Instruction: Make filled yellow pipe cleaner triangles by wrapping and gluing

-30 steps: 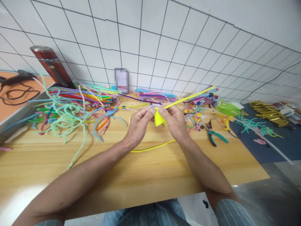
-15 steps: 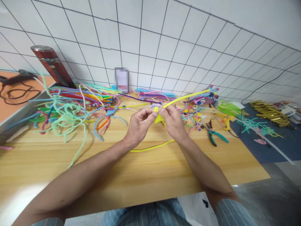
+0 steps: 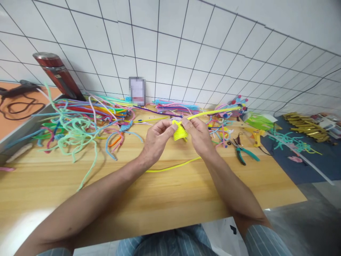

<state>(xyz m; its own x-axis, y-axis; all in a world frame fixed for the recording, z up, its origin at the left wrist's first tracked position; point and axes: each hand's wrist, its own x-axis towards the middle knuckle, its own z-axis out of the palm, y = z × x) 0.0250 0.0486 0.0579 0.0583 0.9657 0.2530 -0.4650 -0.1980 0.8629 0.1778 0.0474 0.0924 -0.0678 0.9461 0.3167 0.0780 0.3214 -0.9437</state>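
Observation:
Between my two hands sits a small coiled piece made of yellow pipe cleaner (image 3: 180, 132), its rows wound closely together. My left hand (image 3: 159, 139) pinches its upper left side between thumb and fingers. From the other side my right hand (image 3: 198, 137) grips it by the upper right edge. A long loose end of the yellow pipe cleaner (image 3: 213, 112) runs out past my right fingers toward the back right. Another yellow pipe cleaner (image 3: 173, 166) lies on the table below my hands. Parts of the coil are hidden behind my fingers.
Tangled mint-green pipe cleaners (image 3: 77, 133) and coloured bundles lie left. A red thermos (image 3: 58, 76) and a propped phone (image 3: 137, 91) stand along the tiled wall. Pliers (image 3: 245, 153) and a yellow glue gun (image 3: 255, 137) lie right, near the wooden table's (image 3: 239, 192) edge.
The yellow coil has tilted, so its wound side now faces me instead of its end. My hands have spread slightly apart while keeping hold of it.

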